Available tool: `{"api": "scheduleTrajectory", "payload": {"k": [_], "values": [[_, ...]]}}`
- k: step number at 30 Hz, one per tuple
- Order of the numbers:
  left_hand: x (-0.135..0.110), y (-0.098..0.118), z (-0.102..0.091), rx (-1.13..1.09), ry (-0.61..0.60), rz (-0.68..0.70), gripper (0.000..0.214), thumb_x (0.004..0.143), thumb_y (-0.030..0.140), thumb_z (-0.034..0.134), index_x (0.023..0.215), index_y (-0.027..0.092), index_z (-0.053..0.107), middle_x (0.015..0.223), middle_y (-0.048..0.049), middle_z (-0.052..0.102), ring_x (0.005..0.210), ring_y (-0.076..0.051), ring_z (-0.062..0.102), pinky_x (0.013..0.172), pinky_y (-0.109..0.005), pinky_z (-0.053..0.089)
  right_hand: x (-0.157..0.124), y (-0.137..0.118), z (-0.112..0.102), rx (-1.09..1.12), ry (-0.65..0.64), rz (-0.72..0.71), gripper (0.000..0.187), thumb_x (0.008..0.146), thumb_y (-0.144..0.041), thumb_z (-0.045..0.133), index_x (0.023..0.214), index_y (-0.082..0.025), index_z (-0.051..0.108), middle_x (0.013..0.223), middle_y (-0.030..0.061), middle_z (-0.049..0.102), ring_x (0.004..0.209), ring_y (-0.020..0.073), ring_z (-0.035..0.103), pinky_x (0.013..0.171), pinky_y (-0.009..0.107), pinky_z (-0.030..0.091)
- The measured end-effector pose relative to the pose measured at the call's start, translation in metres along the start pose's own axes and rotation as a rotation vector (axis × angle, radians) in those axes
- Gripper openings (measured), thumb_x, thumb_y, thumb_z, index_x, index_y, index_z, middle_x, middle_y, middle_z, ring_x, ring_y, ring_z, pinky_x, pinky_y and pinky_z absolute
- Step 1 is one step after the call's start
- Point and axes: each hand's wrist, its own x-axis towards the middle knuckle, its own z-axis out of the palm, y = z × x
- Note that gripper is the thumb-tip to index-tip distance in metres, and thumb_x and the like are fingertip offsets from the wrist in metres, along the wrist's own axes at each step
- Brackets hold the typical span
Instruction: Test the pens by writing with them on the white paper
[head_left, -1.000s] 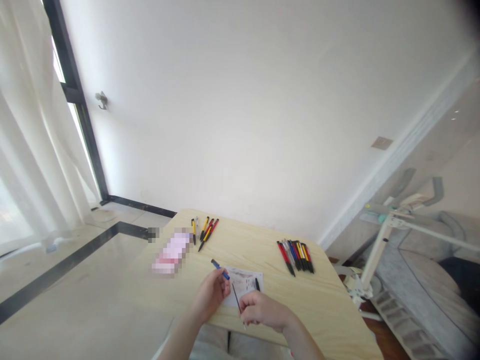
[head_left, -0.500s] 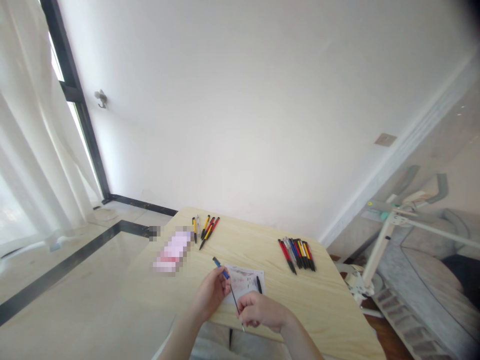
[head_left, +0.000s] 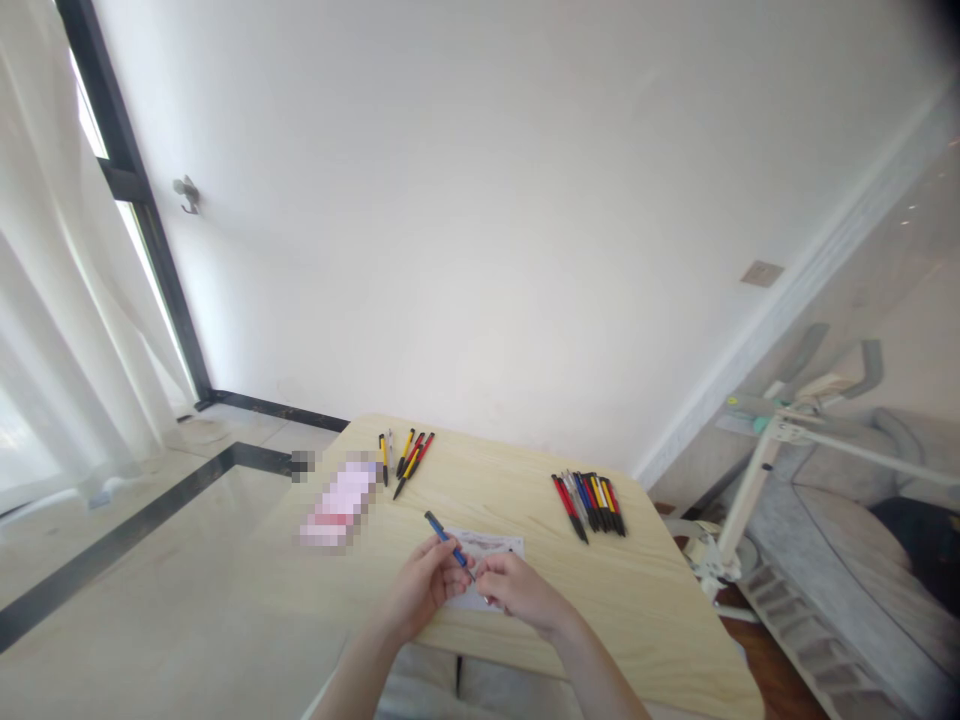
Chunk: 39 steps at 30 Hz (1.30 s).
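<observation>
Between the thumb and fingers of my left hand [head_left: 426, 588] is a blue pen barrel [head_left: 445, 540], its dark clip end tilted up to the left. My right hand [head_left: 517, 592] is closed in a pinch just off the barrel's lower end, on a thin pen refill [head_left: 472, 575]. Only a short stretch of the refill shows between the hands, in line with the barrel; a small tip peeks out below the right fingers. Under both hands lies a printed sheet of paper [head_left: 484, 542]. Most of a small black part on that paper is hidden behind the right hand.
Several red, grey, blue and yellow pens [head_left: 589, 505] lie in a row at the table's right. Several more pens [head_left: 411, 460] lie at the back left, near a blurred pink item [head_left: 341, 505]. The wooden table [head_left: 480, 465] stands against a white wall [head_left: 465, 250].
My right hand has moved up along the refill toward the blue barrel. Much less of the refill shows between the hands. The right hand now covers most of the black part.
</observation>
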Motion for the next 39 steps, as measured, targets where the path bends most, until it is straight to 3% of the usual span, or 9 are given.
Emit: {"api": "scheduleTrajectory", "payload": {"k": [3,7,10,12,16,21,32,36,39], "values": [[0.002,0.001,-0.002,-0.050,0.049,-0.018,0.012,0.076,0.025,0.055,0.081,0.014,0.053,0.073,-0.0067,0.065,0.055,-0.011,0.060,0.056,-0.023,0.047,0.000,-0.004,-0.001,-0.136,0.142,-0.105,0.016,0.072,-0.025,0.047,0.062,-0.015,0.054,0.054,-0.0038,0.048,0.052,0.0083,0.042,0.047,0.019,0.030],[0.004,0.001,-0.005,-0.151,0.114,-0.012,0.010,0.076,0.022,0.055,0.080,0.013,0.053,0.073,-0.0060,0.065,0.056,-0.010,0.061,0.059,-0.022,0.049,-0.003,0.004,-0.019,-0.145,0.361,-0.142,0.031,0.080,-0.039,0.039,0.068,-0.015,0.054,0.058,-0.0015,0.051,0.051,0.0103,0.046,0.046,0.020,0.034],[0.006,0.002,-0.006,-0.214,0.139,-0.024,0.009,0.076,0.021,0.055,0.078,0.012,0.054,0.072,-0.0065,0.065,0.057,-0.010,0.061,0.059,-0.021,0.050,-0.006,0.019,-0.032,-0.323,0.573,-0.160,0.025,0.080,-0.035,0.042,0.073,-0.016,0.056,0.067,0.0017,0.057,0.060,0.0131,0.051,0.056,0.022,0.038],[0.008,0.002,-0.007,-0.243,0.163,-0.025,0.007,0.077,0.019,0.054,0.078,0.012,0.054,0.073,-0.0079,0.065,0.059,-0.011,0.062,0.059,-0.022,0.051,-0.008,0.029,-0.034,-0.492,0.621,-0.133,0.018,0.079,-0.029,0.044,0.076,-0.017,0.057,0.073,0.0023,0.059,0.066,0.0144,0.053,0.061,0.023,0.038],[0.010,0.003,-0.008,-0.277,0.207,-0.014,0.004,0.077,0.014,0.053,0.080,0.011,0.054,0.077,-0.0091,0.066,0.059,-0.012,0.063,0.060,-0.023,0.052,-0.009,0.039,-0.023,-0.784,0.647,-0.086,0.013,0.077,-0.022,0.047,0.074,-0.021,0.059,0.077,0.0017,0.059,0.074,0.0156,0.054,0.065,0.023,0.037],[0.009,0.003,-0.009,-0.272,0.174,-0.014,0.006,0.076,0.016,0.055,0.081,0.012,0.054,0.079,-0.0087,0.066,0.061,-0.012,0.063,0.061,-0.024,0.053,-0.003,0.038,-0.013,-0.940,0.651,-0.053,0.014,0.077,-0.019,0.047,0.075,-0.022,0.060,0.080,0.0014,0.058,0.078,0.0154,0.054,0.065,0.022,0.036],[0.007,0.003,-0.008,-0.270,0.176,-0.037,0.009,0.077,0.018,0.054,0.083,0.012,0.055,0.079,-0.0091,0.067,0.061,-0.012,0.064,0.062,-0.024,0.052,0.004,0.025,-0.013,-0.969,0.614,-0.049,0.010,0.076,-0.019,0.049,0.075,-0.021,0.059,0.078,0.0008,0.059,0.076,0.0144,0.054,0.064,0.021,0.035],[0.008,0.003,-0.010,-0.273,0.170,-0.039,0.008,0.076,0.018,0.055,0.082,0.012,0.055,0.079,-0.0097,0.067,0.064,-0.013,0.064,0.063,-0.024,0.052,0.005,0.028,-0.015,-1.006,0.598,0.019,0.010,0.075,-0.021,0.050,0.074,-0.021,0.060,0.079,0.0024,0.059,0.078,0.0156,0.055,0.065,0.022,0.035],[0.008,0.002,-0.011,-0.276,0.155,-0.031,0.009,0.076,0.019,0.055,0.082,0.012,0.055,0.079,-0.0097,0.067,0.064,-0.013,0.064,0.062,-0.024,0.052,0.008,0.031,-0.014,-1.018,0.599,-0.016,0.012,0.076,-0.019,0.048,0.073,-0.020,0.060,0.079,0.0032,0.059,0.079,0.0156,0.055,0.067,0.022,0.035]]}}
